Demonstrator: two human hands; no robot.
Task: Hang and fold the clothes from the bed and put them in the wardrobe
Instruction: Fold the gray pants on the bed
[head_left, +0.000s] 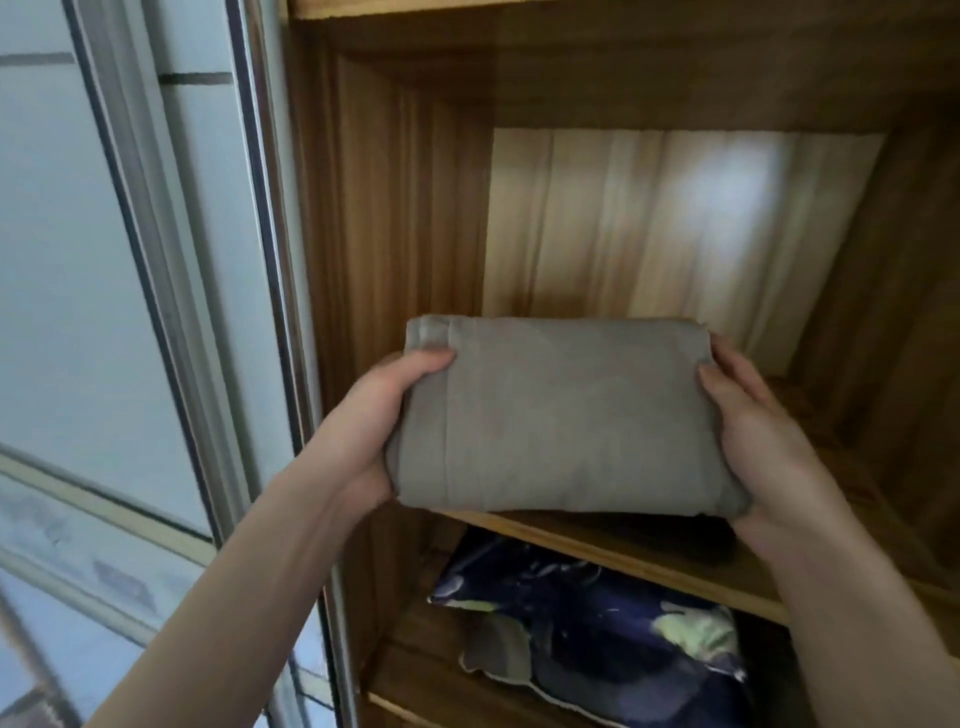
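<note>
I held the folded shirt (561, 415) level between both hands, left (374, 421) and right (758, 431) gripping its short ends, long axis crosswise, just above the shelf (649, 551) edge.

We see a wooden shelf (613, 545) in the wardrobe (395, 218). We cannot tell if the folded grey cloth (561, 415) rests on its front edge or is just above it. Something dark (685, 540) lies on the shelf under the cloth. On the lower shelf (415, 675) lies a dark blue patterned bundle (597, 629).
</note>
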